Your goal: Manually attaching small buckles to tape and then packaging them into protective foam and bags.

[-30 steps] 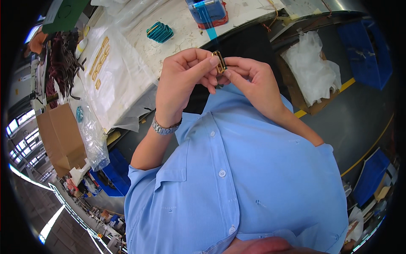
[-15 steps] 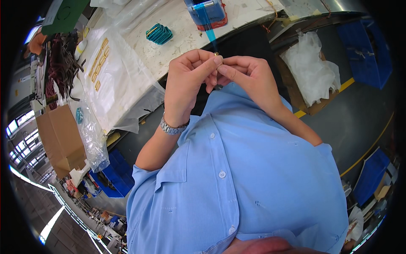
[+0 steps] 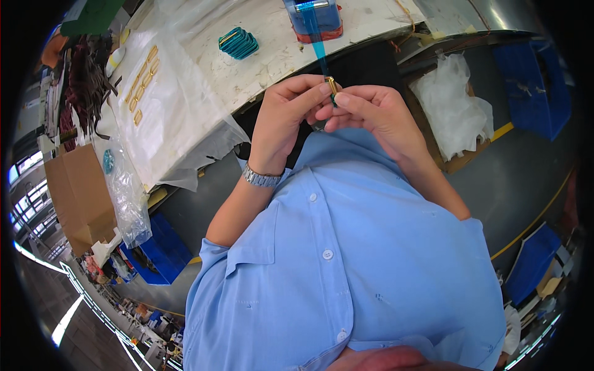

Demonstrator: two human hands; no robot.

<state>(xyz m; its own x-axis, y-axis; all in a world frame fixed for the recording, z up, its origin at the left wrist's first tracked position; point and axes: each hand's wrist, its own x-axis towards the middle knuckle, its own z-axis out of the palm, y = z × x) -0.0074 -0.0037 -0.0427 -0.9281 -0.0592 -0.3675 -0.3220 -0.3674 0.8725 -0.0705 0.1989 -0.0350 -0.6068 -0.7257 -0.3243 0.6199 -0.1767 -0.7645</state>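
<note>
Just off the table (image 3: 281,54), left hand (image 3: 286,117) and right hand (image 3: 385,119) share a closed pinch on one gold buckle (image 3: 332,85); one blue tape strip (image 3: 318,51) leaves one dispenser (image 3: 329,25) at the near edge, bare table alongside.

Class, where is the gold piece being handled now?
In the head view, the gold piece is at upper centre, held between the left hand and right hand, just below the blue strip crossing the edge of the white table.
</note>
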